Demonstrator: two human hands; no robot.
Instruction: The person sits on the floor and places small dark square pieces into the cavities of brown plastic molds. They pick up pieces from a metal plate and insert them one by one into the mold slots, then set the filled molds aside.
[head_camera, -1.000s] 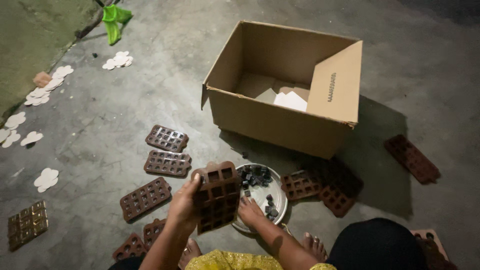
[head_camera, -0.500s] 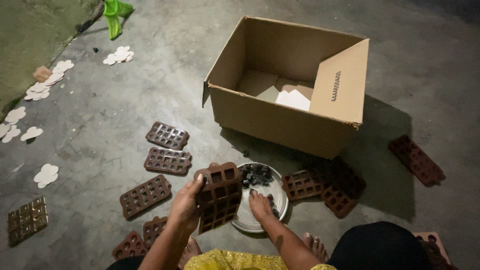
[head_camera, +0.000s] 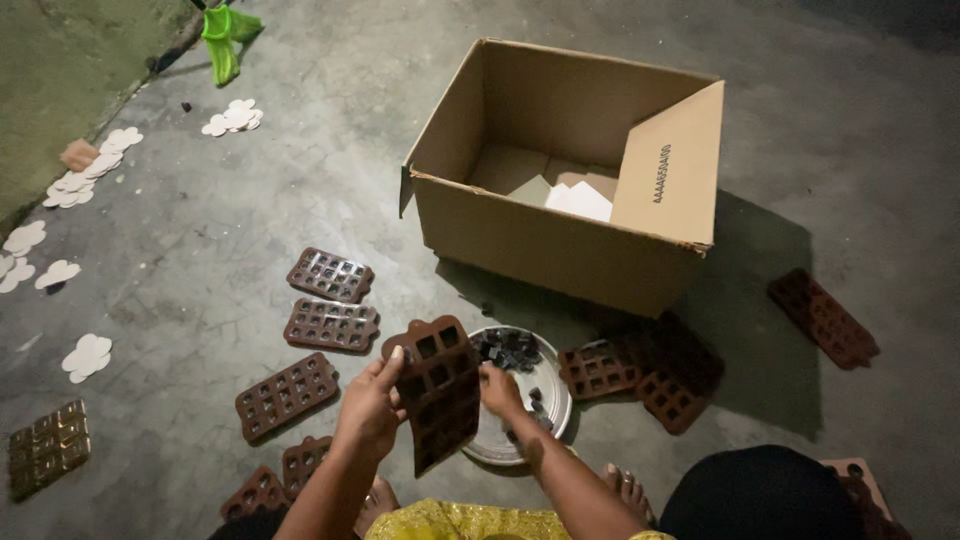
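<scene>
Here, a person sits on a grey concrete floor (head_camera: 300, 200) and holds a brown mold tray (head_camera: 437, 390) with square holes. The left hand (head_camera: 370, 405) has its fingers closed around the tray's left edge, with the thumb on top. The tray is tilted up, just above a round metal bowl (head_camera: 545, 420). The right hand (head_camera: 500, 388) is at the tray's right edge, over the bowl. Its fingers are bent, but the tray hides them, so I cannot tell if they grip anything. Small dark pieces (head_camera: 505, 348) lie in the bowl.

More brown mold trays lie flat on the floor. Three (head_camera: 330, 275) are to the left of the hands, and some (head_camera: 640, 372) are to the right of the bowl. One more (head_camera: 822, 317) lies far to the right. An open cardboard box (head_camera: 560, 240) stands behind the bowl, with white paper (head_camera: 578, 202) inside. White flower-shaped bits (head_camera: 85, 357) lie along the left side. A green thing (head_camera: 222, 35) lies at the top left. A bare foot (head_camera: 625, 490) shows near the bowl.
</scene>
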